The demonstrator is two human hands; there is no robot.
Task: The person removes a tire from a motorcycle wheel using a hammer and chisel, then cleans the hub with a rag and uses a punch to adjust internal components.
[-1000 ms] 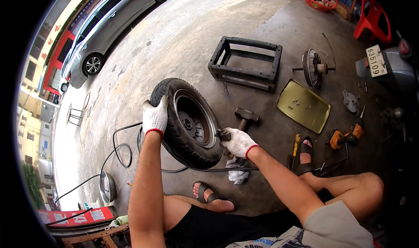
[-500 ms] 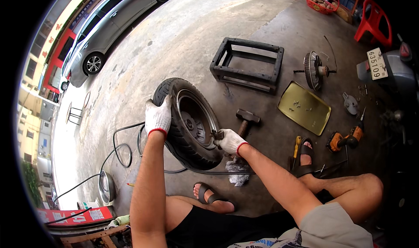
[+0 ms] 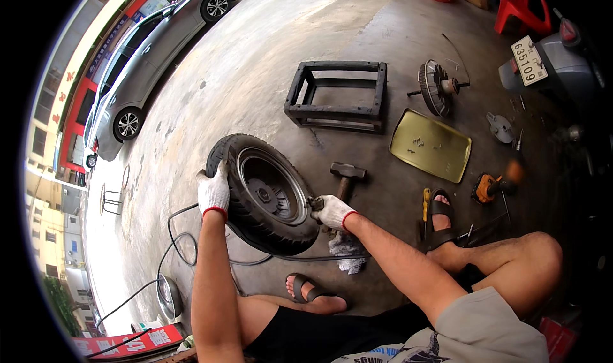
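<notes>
A black tyre on a grey metal wheel rim (image 3: 264, 194) stands tilted on the concrete floor in front of me. My left hand (image 3: 213, 189), in a white knitted glove with a red cuff, grips the tyre's outer left side, its fingers partly behind the tread. My right hand (image 3: 333, 211), gloved alike, is closed around a small dark metal tool (image 3: 315, 203) at the right edge of the wheel. Its exact kind is hidden by the fingers. Just beyond the right hand lies a sledgehammer (image 3: 348, 171). A crumpled grey-white rag (image 3: 348, 253) is below that hand.
A black hose (image 3: 306, 258) runs past the tyre's lower side. Beyond stand a black metal frame (image 3: 336, 117) and a wheel hub (image 3: 437, 88). To the right are a gold tray (image 3: 429, 147) with small parts, a cordless drill (image 3: 488, 189) and a parked motorcycle (image 3: 562, 63).
My view has shifted, so most floor items appear further left. The tyre sits slightly lower and more to the left in the picture. Both hands keep their holds.
</notes>
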